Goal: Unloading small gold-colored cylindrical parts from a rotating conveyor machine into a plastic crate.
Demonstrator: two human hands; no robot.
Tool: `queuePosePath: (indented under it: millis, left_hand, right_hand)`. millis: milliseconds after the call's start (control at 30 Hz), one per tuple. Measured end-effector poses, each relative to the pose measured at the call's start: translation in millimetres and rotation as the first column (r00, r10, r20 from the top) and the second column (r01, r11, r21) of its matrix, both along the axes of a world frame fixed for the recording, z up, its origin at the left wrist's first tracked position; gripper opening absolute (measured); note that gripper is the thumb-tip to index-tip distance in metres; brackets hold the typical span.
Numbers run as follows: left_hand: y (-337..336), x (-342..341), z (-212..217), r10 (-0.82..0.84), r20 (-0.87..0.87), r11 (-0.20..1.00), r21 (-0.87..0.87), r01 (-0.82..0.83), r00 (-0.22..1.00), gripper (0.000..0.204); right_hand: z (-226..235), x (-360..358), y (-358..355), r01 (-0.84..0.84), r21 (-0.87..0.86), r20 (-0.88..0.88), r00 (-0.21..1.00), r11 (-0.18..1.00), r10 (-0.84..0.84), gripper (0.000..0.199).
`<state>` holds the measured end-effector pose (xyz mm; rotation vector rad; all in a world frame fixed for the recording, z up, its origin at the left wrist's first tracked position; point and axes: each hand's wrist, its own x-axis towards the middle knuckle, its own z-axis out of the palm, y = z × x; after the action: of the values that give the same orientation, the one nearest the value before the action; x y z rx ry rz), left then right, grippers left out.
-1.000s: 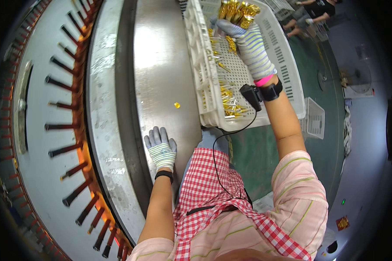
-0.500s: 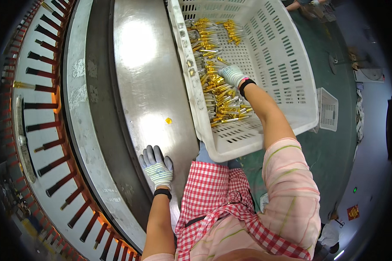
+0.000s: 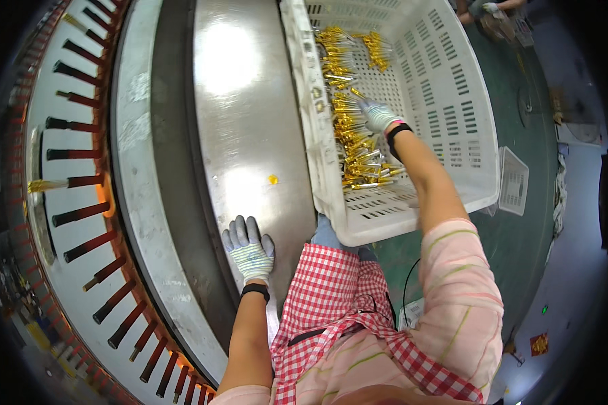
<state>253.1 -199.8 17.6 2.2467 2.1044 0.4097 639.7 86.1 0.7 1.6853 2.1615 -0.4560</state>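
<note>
My left hand (image 3: pixel 250 251), in a grey-palmed striped glove, lies flat with fingers spread on the shiny metal table (image 3: pixel 246 121). My right hand (image 3: pixel 380 116), gloved alike, reaches into a white plastic crate (image 3: pixel 358 233). Its fingers are drawn together, and one gold-ended piece (image 3: pixel 356 92) sticks out by the fingertips. How firmly it is gripped does not show. Several heaps of slender silver pieces with gold ends (image 3: pixel 360 158) line the crate's left side, just under and beside the right hand. A smaller bunch (image 3: pixel 377 50) lies farther back.
To the left runs a curved white track with dark red-and-black pegs (image 3: pixel 81 212) and an orange glow along its inner edge. One peg carries a gold-ended piece (image 3: pixel 47 184). A yellow scrap (image 3: pixel 273 179) lies on the table. Another white crate (image 3: pixel 513 181) stands on the green floor.
The pegs on the left track have moved toward me, with the gold-ended piece among them. The view has shifted slightly. My right hand stays in the crate and my left on the table.
</note>
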Motion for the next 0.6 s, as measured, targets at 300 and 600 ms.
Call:
queuePosePath:
  millis: [300, 600]
  left_hand:
    - [7.9, 5.0, -10.5, -0.049, 0.209, 0.996, -0.063, 0.063, 0.977, 0.055]
    - [7.8, -0.4, -38.0, -0.077, 0.214, 0.996, -0.019, 0.083, 0.974, 0.059]
  right_hand:
    - [149.3, -57.7, -24.5, 0.400, 0.354, -0.792, 0.609, 0.845, 0.044, 0.041]
    - [243.5, -307.5, -153.6, -0.168, 0.301, -0.904, 0.261, 0.938, 0.337, 0.031]
